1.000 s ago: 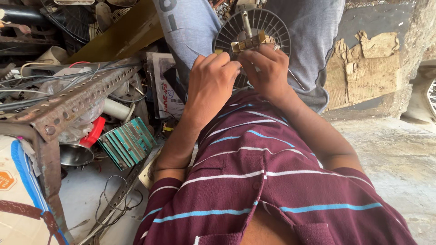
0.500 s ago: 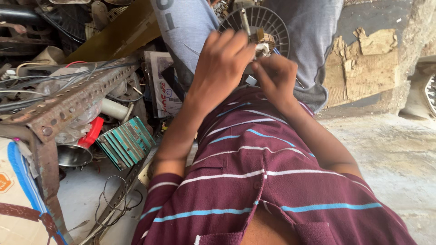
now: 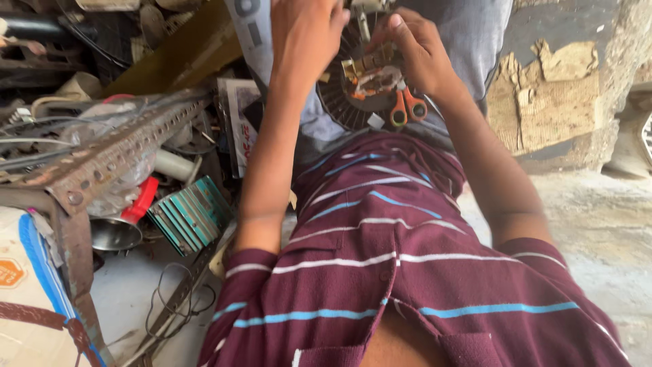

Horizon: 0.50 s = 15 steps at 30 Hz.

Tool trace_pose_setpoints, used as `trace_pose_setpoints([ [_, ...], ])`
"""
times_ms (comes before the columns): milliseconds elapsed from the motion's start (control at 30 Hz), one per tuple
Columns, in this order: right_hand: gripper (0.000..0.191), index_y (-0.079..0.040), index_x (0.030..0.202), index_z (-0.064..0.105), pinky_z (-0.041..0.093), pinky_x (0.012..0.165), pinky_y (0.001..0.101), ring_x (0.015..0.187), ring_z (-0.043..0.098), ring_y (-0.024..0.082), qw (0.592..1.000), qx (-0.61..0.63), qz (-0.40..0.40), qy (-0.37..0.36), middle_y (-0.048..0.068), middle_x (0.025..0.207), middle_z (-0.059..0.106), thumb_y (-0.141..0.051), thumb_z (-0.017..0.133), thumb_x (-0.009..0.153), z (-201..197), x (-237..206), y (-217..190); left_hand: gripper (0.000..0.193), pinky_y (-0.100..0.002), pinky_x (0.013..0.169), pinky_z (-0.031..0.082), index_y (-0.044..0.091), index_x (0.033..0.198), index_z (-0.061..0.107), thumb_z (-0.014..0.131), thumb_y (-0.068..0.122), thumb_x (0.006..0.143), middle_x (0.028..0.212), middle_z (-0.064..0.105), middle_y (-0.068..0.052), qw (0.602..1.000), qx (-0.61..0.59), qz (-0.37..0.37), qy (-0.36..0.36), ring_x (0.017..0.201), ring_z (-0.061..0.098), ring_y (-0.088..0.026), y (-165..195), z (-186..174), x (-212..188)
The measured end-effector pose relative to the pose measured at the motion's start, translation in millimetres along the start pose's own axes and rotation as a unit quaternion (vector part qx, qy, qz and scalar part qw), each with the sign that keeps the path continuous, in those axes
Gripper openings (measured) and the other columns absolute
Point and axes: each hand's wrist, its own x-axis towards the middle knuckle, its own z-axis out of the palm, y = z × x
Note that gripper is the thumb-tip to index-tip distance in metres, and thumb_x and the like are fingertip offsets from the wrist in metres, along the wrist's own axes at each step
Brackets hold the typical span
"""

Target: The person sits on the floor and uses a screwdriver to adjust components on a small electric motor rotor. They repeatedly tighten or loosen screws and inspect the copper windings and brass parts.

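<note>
Right now both hands work at the top of the view, over the lap: the left hand (image 3: 305,34) has its fingers curled together on the upper edge of a dark round ribbed motor part (image 3: 353,95), and the right hand (image 3: 418,51) pinches the brass-coloured fitting (image 3: 370,64) at its middle, fingers closed on it. That motor part rests on grey trousers (image 3: 468,27), just above the maroon striped shirt (image 3: 380,258), with small scissors (image 3: 406,107), orange-handled, lying against its lower rim. Off to the left it is all clutter: a rusty perforated angle-iron bar (image 3: 102,163) runs diagonally, a flat printed package (image 3: 238,122), pale with red marks, stands behind the left forearm, and a teal block of thin stacked plates (image 3: 190,214) sits below it beside a red-capped metal piece (image 3: 139,200). Bottom left, a white carton (image 3: 24,299) with a blue edge and an orange label. Thin wires (image 3: 170,299) loop on the grey floor. Torn brown cardboard (image 3: 550,95) clings to the rough wall at right.
</note>
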Motion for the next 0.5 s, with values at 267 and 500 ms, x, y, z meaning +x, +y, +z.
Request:
trace_pose_setpoints([
  [267,0.039,0.001,0.110,0.074,0.050,0.082,0.0360,0.093,0.063,0.025,0.989,-0.064,0.007,0.131,0.014,0.103,0.063,-0.034,0.058,0.113,9,-21,8,0.010,-0.044,0.079,0.042,0.008,0.082,0.074,0.077,0.017,0.084,0.084,0.064,-0.009,0.981,-0.101,0.033,-0.162,0.084,0.064,-0.028,69,-38,-70],
  [500,0.018,-0.008,0.102,0.079,0.046,0.071,0.0396,0.080,0.058,0.028,0.949,-0.268,-0.146,0.082,0.007,0.088,0.060,-0.005,0.080,0.085,39,-74,-13,0.008,-0.043,0.089,0.042,0.009,0.084,0.075,0.071,0.011,0.090,0.091,0.065,-0.005,0.988,0.026,0.069,-0.137,0.090,0.062,-0.022,87,-48,-66],
])
